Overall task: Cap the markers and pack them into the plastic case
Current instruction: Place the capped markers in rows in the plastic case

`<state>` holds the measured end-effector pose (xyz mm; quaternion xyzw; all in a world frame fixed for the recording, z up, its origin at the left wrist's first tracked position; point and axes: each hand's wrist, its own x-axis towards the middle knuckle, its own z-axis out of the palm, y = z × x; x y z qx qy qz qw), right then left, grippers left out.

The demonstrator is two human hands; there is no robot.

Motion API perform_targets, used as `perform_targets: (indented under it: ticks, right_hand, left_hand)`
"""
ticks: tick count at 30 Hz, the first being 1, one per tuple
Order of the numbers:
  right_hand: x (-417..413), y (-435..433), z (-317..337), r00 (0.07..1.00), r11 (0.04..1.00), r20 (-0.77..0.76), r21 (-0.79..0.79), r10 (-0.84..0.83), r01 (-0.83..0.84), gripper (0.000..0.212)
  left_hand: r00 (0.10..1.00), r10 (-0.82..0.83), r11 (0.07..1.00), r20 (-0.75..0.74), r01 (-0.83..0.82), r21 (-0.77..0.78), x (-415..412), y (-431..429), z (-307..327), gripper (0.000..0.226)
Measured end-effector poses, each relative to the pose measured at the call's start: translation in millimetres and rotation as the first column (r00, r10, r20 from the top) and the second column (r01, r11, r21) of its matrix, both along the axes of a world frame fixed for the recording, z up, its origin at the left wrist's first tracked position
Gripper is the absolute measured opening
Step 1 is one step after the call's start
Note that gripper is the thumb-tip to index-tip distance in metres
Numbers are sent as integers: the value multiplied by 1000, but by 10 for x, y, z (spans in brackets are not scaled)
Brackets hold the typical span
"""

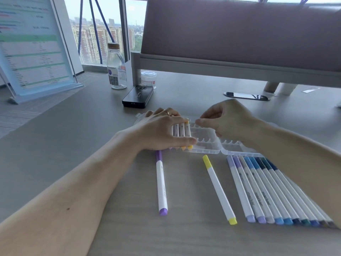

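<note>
— What does each grip have hold of?

— The left hand [162, 130] lies flat over the packed markers [184, 130], fingers stretched across their barrels and the thumb along their near ends. It presses on them and closes round nothing. The right hand [227, 121] has its fingers curled, thumb and forefinger drawn together at the far rim of the plastic case [206, 143]. Whether that grip really pinches the clear rim, I cannot tell.

— Where is the case?

— Open on the table [92, 130], about mid-table, between the two hands. The packed markers fill its left slots, the last of them yellow-tipped. The slots to their right stand bare.

— And the loose markers?

— Nearer the table's near edge, all capped. A purple marker [161, 183] lies just by the left wrist, its cap end touching the case's near side. A yellow marker [219, 189] lies to its right, apart from it. Further right a row of markers [273, 191], lilac through blues to dark tones, lies side by side, partly under the right forearm.

— Behind the case?

— A black device [138, 97], a clear bottle [116, 69] and a small jar [148, 79], toward the far edge.
</note>
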<state>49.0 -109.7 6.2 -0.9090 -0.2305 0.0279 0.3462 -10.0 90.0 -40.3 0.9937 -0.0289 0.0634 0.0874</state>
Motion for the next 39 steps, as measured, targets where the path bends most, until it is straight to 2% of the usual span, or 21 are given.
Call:
perform_targets:
  ticks: [2, 5, 11, 16, 21, 25, 27, 30, 33, 39]
  right_hand:
    - [-27, -53, 91, 1000, 999, -1, -48, 13, -13, 28]
    - [-119, -134, 215, 997, 973, -12, -216, 77, -78, 39]
    - [-326, -210, 251, 971, 833, -135, -499, 198, -239, 50]
    - [-442, -199, 218, 962, 753, -154, -598, 227, -273, 51]
    - [-479, -172, 154, 964, 736, -151, -624, 217, -263, 44]
    - [-475, -159, 140, 957, 762, -201, -579, 211, -289, 35]
    - [-455, -166, 152, 950, 806, -240, -512, 199, -298, 33]
    - [-376, -184, 181, 913, 904, -361, -300, 189, -306, 28]
    - [-270, -209, 174, 889, 972, -431, -98, 153, -215, 24]
    - [-173, -249, 134, 832, 978, -532, 199, 158, -58, 20]
  left_hand:
    - [1000, 4, 1000, -1, -4, -7, 8, 2, -8, 98]
    - [1000, 9, 1000, -1, -9, -16, 18, 11, -21, 101]
    - [1000, 7, 1000, -5, -7, -30, 16, 15, -4, 106]
    - [1000, 2, 999, -9, -2, -34, 12, 3, 6, 103]
    - [1000, -5, 998, -15, 4, -56, 13, 6, 3, 104]
    - [1000, -7, 998, -17, 6, -59, 18, 10, -4, 104]
    - [1000, -3, 998, -17, 2, -64, 18, 11, -4, 105]
    - [1000, -5, 999, -9, 5, -53, 22, 13, -6, 107]
    - [1000, -12, 999, -10, 12, -46, 22, 19, -6, 109]
    - [1000, -18, 999, 5, 19, -35, 18, 26, -9, 103]
